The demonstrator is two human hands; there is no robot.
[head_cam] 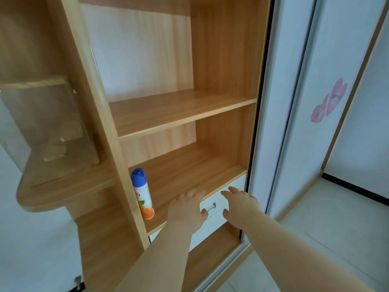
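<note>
An open wooden wardrobe fills the view. On its lower shelf [189, 171] a spray can [142, 196] with a blue cap and an orange-and-white label stands upright at the left front corner. Below the shelf is a white drawer [219, 200] with a small metal handle [211, 207]. My left hand [188, 208] reaches forward with straight fingers over the shelf's front edge, right of the can and apart from it. My right hand [240, 204] is stretched out in front of the drawer, fingers spread, holding nothing. The handle shows between the two hands.
An upper shelf [179, 111] sits above the lower one. Rounded corner shelves [63, 186] jut out at the left. A white sliding door [280, 102] with pink flower stickers [328, 101] stands at the right. Pale tiled floor [336, 228] lies below.
</note>
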